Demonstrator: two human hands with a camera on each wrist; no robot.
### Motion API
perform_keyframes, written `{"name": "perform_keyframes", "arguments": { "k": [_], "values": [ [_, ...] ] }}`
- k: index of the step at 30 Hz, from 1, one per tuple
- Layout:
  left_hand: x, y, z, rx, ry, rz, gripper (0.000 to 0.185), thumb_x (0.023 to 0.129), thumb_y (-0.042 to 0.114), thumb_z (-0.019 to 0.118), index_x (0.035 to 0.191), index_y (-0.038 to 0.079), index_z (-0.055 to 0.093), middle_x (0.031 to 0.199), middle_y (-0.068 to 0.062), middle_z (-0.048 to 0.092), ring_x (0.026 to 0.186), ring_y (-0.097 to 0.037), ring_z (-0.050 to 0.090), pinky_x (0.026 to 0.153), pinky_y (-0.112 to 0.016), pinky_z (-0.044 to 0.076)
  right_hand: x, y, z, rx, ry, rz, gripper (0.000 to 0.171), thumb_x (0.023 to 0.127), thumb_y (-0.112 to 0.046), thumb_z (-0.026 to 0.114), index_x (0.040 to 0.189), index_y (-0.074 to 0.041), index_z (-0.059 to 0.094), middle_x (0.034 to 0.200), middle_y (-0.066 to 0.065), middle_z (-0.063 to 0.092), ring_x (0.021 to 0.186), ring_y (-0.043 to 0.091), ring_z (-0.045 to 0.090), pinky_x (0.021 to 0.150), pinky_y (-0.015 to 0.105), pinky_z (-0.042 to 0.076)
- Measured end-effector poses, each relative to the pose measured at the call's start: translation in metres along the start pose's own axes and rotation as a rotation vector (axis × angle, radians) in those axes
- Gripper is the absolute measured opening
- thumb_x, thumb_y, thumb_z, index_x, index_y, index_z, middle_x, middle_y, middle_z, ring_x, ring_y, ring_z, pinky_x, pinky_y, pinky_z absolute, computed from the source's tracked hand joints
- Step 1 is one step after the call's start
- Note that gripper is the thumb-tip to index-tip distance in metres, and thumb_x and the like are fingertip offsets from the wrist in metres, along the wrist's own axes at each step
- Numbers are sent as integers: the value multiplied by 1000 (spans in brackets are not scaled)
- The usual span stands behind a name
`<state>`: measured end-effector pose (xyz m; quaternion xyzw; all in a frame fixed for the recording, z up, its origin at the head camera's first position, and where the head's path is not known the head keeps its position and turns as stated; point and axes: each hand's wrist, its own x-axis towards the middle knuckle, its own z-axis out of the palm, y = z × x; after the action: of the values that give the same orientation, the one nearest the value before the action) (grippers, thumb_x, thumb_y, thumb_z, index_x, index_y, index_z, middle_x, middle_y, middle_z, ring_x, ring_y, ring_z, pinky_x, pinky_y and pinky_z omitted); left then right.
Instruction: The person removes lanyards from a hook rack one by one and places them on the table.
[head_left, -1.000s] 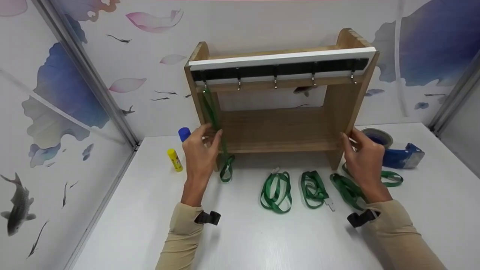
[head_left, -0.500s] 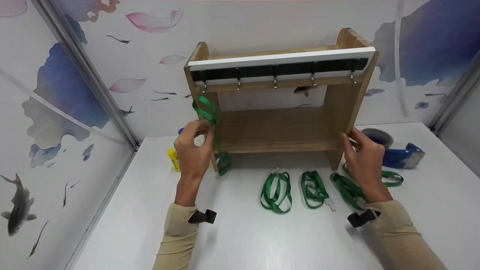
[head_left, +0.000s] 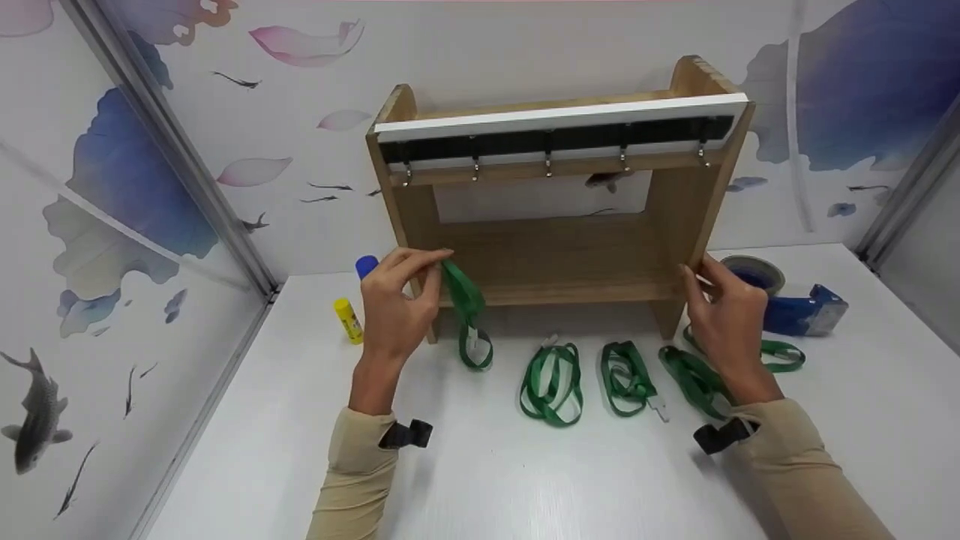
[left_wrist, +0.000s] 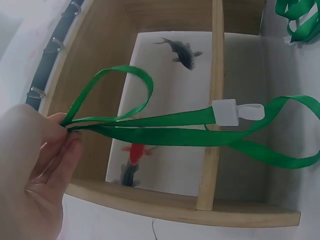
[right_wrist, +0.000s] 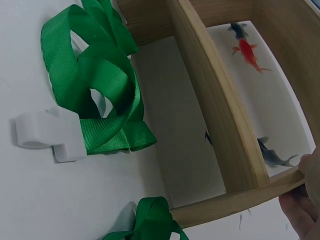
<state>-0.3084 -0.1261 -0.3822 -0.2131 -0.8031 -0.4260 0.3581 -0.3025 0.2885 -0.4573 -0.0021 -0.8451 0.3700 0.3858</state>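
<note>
My left hand pinches a green lanyard in front of the left side of a wooden shelf. The lanyard hangs below the fingers, its lower loop near the table. In the left wrist view a small loop stands out past the fingertips, and a white plastic clip shows along the strap. My right hand holds the front edge of the shelf's right side panel, thumb in front. A row of several metal hooks lines the black strip under the shelf's white top edge; nothing hangs on them.
Coiled green lanyards with white clips lie on the white table before the shelf. A yellow glue stick and a blue-capped item stand at left. A tape roll and blue tape dispenser sit at right.
The lanyard was up at the leftmost hook; it has come down away from it, and my left hand now holds it lower and slightly to the right. My right hand stays put.
</note>
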Motion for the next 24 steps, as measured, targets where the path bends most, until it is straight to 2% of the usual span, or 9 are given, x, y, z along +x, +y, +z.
{"name": "perform_keyframes", "arguments": {
  "k": [5,10,13,17,24],
  "values": [
    [-1,-4,0,-49,-22,-33,18,102,13,74,116,16,85,108,-1,78,101,-11,75,92,-32,67,0,0,0,-3,-5,2,40,108,-23,68,147,-11,68,139,14,75,126,36,74,97,35,60],
    [-1,-8,0,-82,-28,-55,17,101,14,78,116,16,84,111,-1,78,104,-12,76,95,-31,67,-1,-1,-1,7,-3,7,41,108,-26,69,147,-13,69,140,11,75,128,34,73,97,45,62],
    [-2,-11,-1,-106,-62,-90,17,101,11,77,115,16,83,112,-1,77,105,-12,78,95,-31,66,-1,-1,-1,13,-2,11,40,108,-27,69,146,-15,70,141,9,74,129,33,73,98,50,62],
    [-4,-14,0,-108,-174,-163,17,102,11,76,115,19,82,115,0,75,105,-13,79,94,-32,67,-1,-1,-1,12,-1,20,39,108,-29,69,145,-16,70,141,7,74,130,31,73,98,50,63],
    [-9,-14,6,-39,-472,-269,19,102,9,72,117,16,81,119,-2,74,108,-19,77,100,-39,66,0,0,0,6,-2,13,40,108,-26,69,145,-13,70,140,11,75,129,33,73,98,41,61]
  ]
}}
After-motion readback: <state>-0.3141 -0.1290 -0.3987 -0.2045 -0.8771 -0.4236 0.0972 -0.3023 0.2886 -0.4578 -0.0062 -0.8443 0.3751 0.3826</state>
